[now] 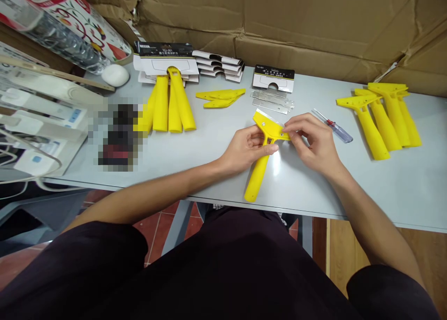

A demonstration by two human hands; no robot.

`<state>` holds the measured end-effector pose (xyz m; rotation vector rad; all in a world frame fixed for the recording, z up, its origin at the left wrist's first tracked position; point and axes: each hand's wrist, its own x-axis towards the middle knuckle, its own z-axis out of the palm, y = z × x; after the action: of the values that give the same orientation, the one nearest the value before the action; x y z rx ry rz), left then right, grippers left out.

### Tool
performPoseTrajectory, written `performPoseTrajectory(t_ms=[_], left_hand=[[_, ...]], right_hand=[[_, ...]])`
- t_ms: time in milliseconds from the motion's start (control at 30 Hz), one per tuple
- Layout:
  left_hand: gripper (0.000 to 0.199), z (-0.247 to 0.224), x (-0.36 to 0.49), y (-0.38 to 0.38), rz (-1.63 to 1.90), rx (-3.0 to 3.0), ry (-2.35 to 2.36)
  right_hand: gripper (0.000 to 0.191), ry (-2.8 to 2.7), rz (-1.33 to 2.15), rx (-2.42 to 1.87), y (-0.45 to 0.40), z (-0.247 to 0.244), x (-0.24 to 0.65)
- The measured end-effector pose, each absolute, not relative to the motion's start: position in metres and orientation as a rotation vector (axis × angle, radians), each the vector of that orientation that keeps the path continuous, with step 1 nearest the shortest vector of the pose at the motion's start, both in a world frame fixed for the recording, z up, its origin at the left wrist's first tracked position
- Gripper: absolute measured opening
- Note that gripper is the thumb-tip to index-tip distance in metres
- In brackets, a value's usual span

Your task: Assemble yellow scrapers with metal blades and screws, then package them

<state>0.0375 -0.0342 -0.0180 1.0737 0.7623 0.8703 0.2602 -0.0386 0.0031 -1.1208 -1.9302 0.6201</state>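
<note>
Honestly, the left hand (246, 148) has the yellow scraper (257, 173) gripped below its head, near the table's (209, 173) front edge, while the right hand's (316, 141) fingertips touch the head's right end (can't tell if they're really pinching). The blade (269, 116) looks exposed, so a slip there could nick a finger. Around that: yellow handles (160, 103), yellow strips (223, 96), loose blades (272, 101) probably blocking any forward reach, a screwdriver (338, 129), then more scrapers (374, 131).
</note>
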Motion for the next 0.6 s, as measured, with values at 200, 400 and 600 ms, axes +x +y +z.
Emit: performPoseTrajectory(t_ms=[200, 400, 600], left_hand=[[0.047, -0.019, 0.038, -0.033, 0.872, 1.041, 0.769], [0.042, -0.019, 0.037, -0.029, 0.897, 1.032, 0.770], [0.045, -0.019, 0.035, -0.024, 0.878, 1.005, 0.785]], right_hand=[[0.026, -1.972, 0.528, -1.111, -0.038, 0.001, 0.263], [0.022, -1.978, 0.419, -1.182, -0.038, 0.007, 0.267], [0.019, -1.743, 0.733, -1.218, -0.039, 0.002, 0.267]])
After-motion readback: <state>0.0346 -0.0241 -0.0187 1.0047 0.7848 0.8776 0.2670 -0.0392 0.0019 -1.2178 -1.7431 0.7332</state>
